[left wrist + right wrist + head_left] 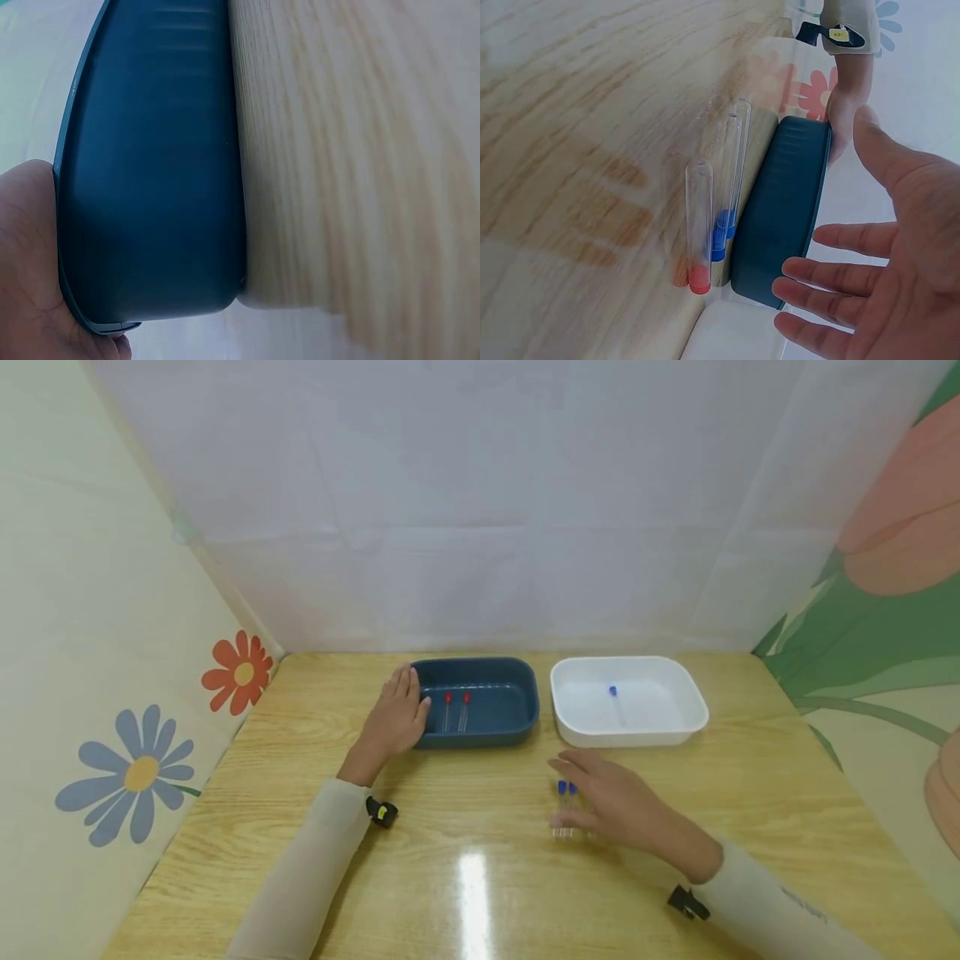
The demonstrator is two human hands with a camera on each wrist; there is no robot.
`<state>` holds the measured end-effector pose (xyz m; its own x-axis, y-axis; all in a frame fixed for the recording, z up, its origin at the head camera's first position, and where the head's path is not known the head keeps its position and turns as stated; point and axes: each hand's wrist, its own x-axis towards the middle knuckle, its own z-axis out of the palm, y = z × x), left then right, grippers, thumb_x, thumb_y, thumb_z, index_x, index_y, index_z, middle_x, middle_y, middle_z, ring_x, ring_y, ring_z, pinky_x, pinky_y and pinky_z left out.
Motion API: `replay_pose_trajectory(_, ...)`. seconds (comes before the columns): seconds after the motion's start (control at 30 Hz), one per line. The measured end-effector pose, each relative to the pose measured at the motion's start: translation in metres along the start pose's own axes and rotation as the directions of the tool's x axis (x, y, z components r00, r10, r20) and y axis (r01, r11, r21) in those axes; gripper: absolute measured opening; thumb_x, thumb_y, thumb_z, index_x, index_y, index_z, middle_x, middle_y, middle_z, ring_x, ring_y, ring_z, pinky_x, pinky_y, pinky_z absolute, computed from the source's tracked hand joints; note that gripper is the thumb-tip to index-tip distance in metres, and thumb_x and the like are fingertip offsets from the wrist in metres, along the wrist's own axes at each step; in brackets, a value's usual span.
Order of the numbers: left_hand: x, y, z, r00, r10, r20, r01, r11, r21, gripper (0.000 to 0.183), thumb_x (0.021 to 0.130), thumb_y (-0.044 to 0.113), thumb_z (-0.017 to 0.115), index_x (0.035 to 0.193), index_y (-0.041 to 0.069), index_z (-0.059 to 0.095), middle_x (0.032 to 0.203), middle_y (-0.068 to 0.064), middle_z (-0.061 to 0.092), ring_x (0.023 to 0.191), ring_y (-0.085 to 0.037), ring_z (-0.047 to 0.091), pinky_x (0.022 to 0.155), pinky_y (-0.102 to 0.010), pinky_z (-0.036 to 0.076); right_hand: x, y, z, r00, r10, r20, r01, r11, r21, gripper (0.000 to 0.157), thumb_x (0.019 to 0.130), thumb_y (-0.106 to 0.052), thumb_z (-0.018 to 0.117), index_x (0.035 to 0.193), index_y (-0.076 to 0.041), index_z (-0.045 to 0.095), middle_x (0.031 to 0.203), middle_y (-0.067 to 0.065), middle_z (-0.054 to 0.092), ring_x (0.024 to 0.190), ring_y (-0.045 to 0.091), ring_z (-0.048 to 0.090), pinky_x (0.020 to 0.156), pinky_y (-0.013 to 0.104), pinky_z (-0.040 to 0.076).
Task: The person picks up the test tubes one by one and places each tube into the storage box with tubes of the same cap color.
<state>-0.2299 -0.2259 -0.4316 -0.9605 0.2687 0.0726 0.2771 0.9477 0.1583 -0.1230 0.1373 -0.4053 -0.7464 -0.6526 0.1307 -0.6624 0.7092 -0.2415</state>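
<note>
My left hand (390, 710) rests on the left rim of a dark blue tray (480, 740), its fingers lying along the edge; in the left wrist view it covers the rim above the bare outer wall. Inside that tray lie two red-capped test tubes (447, 700). My right hand (618, 797), fingers spread and holding nothing, hovers above loose tubes on the table. The right wrist view shows two blue-capped test tubes (719, 240) and a red-capped test tube (699, 225) there; in the head view the hand hides the red cap.
A white tray (630, 739) stands right of the blue one, with a blue-capped test tube (612, 692) in it. The wooden table (375, 885) meets a white cloth backdrop (480, 527) behind both trays. Flower-printed panels (142, 610) flank the table.
</note>
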Motion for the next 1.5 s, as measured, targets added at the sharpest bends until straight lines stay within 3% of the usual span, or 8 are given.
replay_pose_trajectory(0.73, -0.001, 0.001, 0.000, 1.000, -0.006, 0.000, 0.006, 1.000, 0.011, 0.064, 0.104, 0.035, 0.021, 0.147, -0.009, 0.002, 0.154, -0.025, 0.000, 0.142, -0.037, -0.001, 0.114, -0.048, 0.004, -0.024, 0.009, 0.005, 0.999, 0.032, -0.019, -0.032, 0.999, 0.022, 0.089, 0.077, -0.058, 0.066, 0.137, 0.003, 0.044, 0.141, 0.020, 0.042, 0.127, 0.034, 0.043, 0.101, 0.046, 0.039)
replay_pose_trajectory(1.1, 0.000, 0.002, -0.001, 1.000, -0.005, 0.003, 0.005, 1.000, 0.002, 0.064, 0.104, 0.034, 0.022, 0.147, -0.009, 0.002, 0.155, -0.023, -0.006, 0.142, -0.038, 0.000, 0.114, -0.048, 0.004, -0.032, 0.015, 0.007, 0.993, 0.116, 0.026, -0.116, 0.993, 0.011, 0.090, 0.077, -0.059, 0.066, 0.139, 0.002, 0.043, 0.142, 0.020, 0.041, 0.128, 0.034, 0.041, 0.101, 0.048, 0.038)
replay_pose_trajectory(1.5, 0.000, 0.001, 0.000, 1.000, -0.002, -0.004, 0.002, 1.000, 0.010, 0.064, 0.104, 0.035, 0.021, 0.147, -0.009, 0.002, 0.154, -0.025, -0.001, 0.142, -0.038, 0.001, 0.114, -0.048, 0.005, -0.036, 0.022, 0.011, 0.991, 0.106, 0.079, -0.105, 0.994, -0.017, 0.096, 0.072, -0.061, 0.068, 0.139, 0.003, 0.042, 0.142, 0.024, 0.039, 0.128, 0.038, 0.040, 0.101, 0.050, 0.037)
